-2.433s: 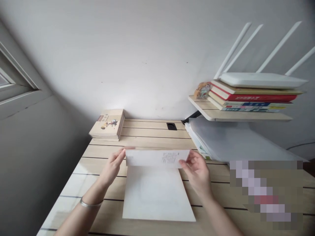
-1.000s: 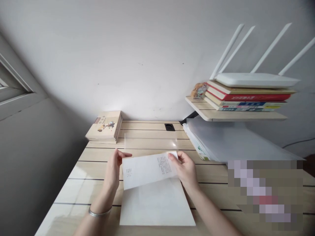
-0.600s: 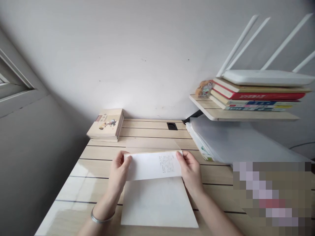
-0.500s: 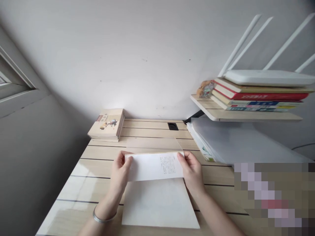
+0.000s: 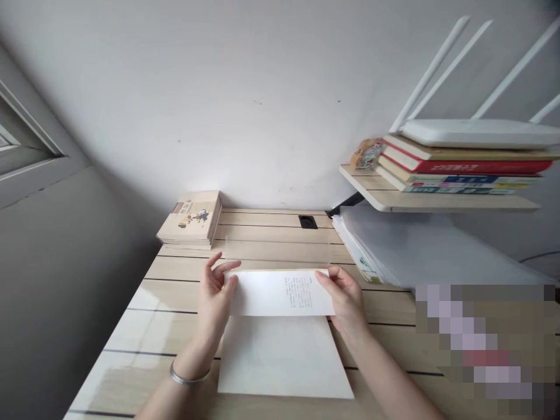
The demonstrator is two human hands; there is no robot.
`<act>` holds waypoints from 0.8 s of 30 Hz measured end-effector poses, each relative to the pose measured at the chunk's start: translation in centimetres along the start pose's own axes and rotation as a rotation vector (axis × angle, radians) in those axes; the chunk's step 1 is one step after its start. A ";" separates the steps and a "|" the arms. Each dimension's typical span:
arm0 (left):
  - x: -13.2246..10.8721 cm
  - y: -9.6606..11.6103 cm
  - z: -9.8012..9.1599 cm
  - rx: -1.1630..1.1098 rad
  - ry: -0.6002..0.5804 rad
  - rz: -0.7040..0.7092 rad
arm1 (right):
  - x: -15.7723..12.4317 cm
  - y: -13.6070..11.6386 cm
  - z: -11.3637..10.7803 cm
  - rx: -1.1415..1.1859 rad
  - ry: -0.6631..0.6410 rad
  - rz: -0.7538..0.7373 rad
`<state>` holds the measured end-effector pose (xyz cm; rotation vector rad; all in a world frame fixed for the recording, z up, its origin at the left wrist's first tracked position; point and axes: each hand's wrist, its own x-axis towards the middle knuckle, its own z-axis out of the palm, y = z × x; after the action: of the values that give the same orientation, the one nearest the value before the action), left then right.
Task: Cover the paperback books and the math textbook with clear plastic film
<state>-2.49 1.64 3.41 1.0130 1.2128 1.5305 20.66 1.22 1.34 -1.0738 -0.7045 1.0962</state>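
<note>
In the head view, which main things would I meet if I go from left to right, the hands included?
Window frame → stack of thin books → left hand → printed white paper → right hand → white router.

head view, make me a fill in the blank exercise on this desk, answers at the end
The right hand has its ____ on the printed side of the white paper.
The silver bracelet is on the ____ wrist.
Under the white router, the second book from the top has a ____ cover.

Missing words: thumb; left; red.
</note>
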 end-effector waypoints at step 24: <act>0.2 -0.6 0.1 0.029 0.002 0.040 | 0.0 -0.4 0.5 0.015 0.051 0.078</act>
<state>-2.32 1.94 2.87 1.0609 1.2256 1.5488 20.37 1.40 1.88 -1.1202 -0.6167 1.1348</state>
